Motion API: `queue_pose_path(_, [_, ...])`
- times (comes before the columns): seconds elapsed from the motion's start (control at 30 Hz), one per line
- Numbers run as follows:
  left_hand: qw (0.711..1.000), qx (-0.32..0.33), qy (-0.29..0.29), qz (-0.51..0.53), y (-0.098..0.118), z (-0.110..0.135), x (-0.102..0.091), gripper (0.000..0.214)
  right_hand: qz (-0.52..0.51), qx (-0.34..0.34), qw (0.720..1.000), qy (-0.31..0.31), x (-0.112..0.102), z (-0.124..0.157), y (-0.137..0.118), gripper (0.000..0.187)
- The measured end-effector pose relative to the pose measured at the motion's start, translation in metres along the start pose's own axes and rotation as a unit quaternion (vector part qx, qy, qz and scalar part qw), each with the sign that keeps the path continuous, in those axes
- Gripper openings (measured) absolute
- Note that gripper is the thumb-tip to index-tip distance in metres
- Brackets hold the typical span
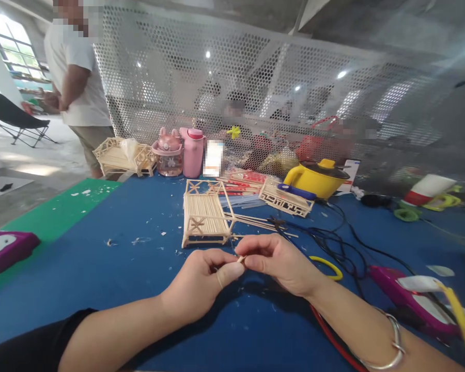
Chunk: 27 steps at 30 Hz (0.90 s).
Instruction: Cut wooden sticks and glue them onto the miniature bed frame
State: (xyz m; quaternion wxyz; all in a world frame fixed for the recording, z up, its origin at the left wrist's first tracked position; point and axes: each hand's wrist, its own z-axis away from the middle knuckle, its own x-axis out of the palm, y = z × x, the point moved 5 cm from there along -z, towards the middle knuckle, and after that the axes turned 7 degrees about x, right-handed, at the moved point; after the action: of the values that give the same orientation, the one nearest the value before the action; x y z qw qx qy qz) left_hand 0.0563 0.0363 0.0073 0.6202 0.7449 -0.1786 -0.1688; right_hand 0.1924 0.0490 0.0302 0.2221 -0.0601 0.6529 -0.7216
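Both my hands meet over the blue tabletop at the middle of the head view. My left hand (205, 279) is closed, thumb and forefinger pinching a small piece of wooden stick (241, 259). From the other side, the fingertips of my right hand (279, 261) pinch the same piece; most of it is hidden by the fingers. Just beyond my hands stands a small frame built of wooden sticks (205, 209), with a slatted floor and crossed end panels. Several loose sticks (251, 221) lie to its right.
At the back stand another stick model (124, 157), a pink jar (169, 157), a pink bottle (192, 155), a stick panel (287, 199) and a yellow pot (320, 178). Black cables (333, 232) and a purple-and-white device (414, 299) lie right. A person (77, 77) stands beyond the table.
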Motion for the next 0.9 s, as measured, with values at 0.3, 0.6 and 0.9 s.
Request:
queue_pose_path(0.3, [0.997, 0.015, -0.068, -0.03, -0.001, 0.002, -0.003, 0.023, 0.328, -0.156, 0.931, -0.035, 0.012, 0.013, -0.047, 0.012])
queue_pose_path(0.6, [0.904, 0.306, 0.206, -0.217, 0.031, 0.016, -0.076, 0.049, 0.567, -0.345, 0.731, 0.158, 0.0, -0.011, -0.034, 0.022])
queue_pose_path(0.9, [0.919, 0.273, 0.176, -0.223, 0.042, 0.015, -0.072, 0.028, 0.582, -0.311, 0.75, 0.045, 0.019, 0.006, -0.04, 0.015])
